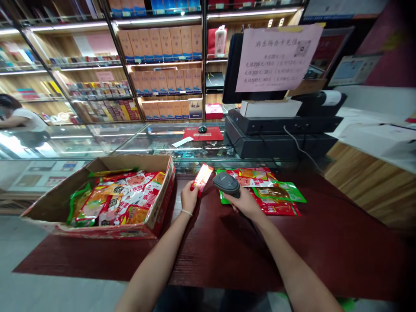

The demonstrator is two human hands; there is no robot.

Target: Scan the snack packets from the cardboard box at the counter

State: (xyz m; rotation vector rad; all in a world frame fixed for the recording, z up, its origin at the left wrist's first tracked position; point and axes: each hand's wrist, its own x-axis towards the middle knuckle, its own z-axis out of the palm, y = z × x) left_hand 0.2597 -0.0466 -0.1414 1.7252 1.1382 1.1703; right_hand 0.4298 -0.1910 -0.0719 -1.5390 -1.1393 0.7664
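My left hand (189,197) grips a small red snack packet (203,177), whose upper part is lit up brightly. In my right hand (244,201) is a dark grey barcode scanner (226,183), its head turned toward that packet, a short gap between them. Just behind and right of the scanner lies a loose pile of red and green snack packets (276,191) on the dark red table (211,242). To the left, an open cardboard box (165,190) holds many similar packets (120,195). The scanner's handle is mostly hidden by my fingers.
Behind the table runs a glass counter (136,141) with a red mat (208,133) and a computer mouse (202,129). A monitor with a paper sign (276,60) stands on black equipment (279,141) at right. Boxed shelves line the back; a person (24,121) is far left.
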